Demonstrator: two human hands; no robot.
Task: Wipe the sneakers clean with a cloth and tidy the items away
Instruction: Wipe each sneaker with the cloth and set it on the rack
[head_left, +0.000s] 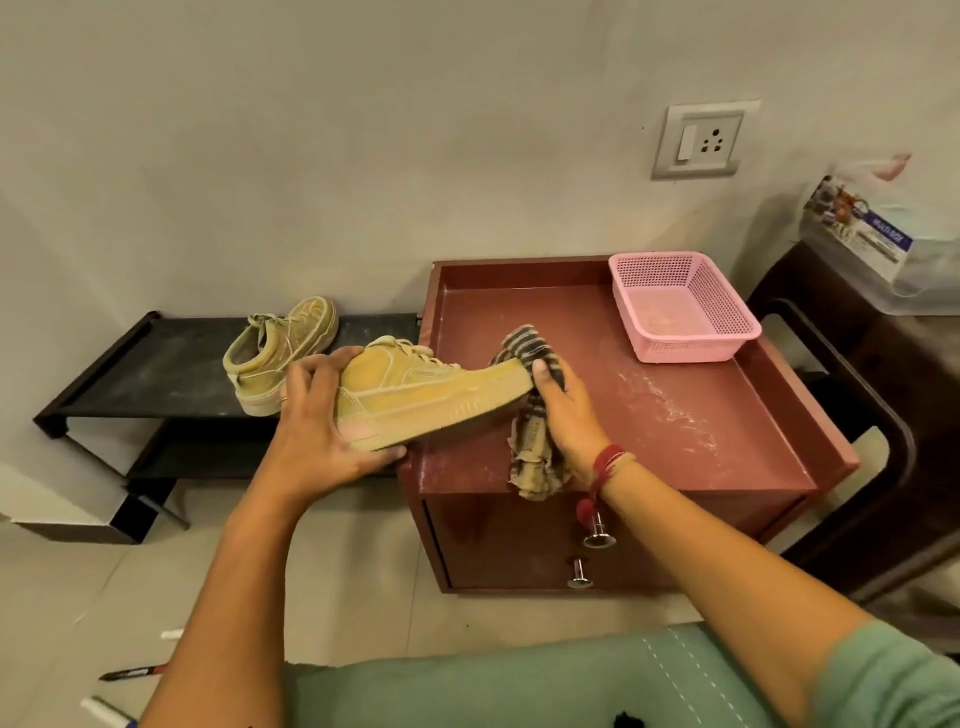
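Left hand (311, 421) gripping sneaker (431, 389), cloth (531, 454) at toe

Table (685, 415): basket (691, 343) on rear right corner. Shoe rack (156, 374), left of table: sneaker (280, 348) on top shelf. Second sneaker (431, 389) above table's front left edge, cloth (532, 457) at its right end. Chair (883, 405) right of table.

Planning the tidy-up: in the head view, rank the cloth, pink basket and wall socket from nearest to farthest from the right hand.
1. Cloth: gripped in the right hand.
2. Pink basket: behind, to the right.
3. Wall socket: on the wall above.
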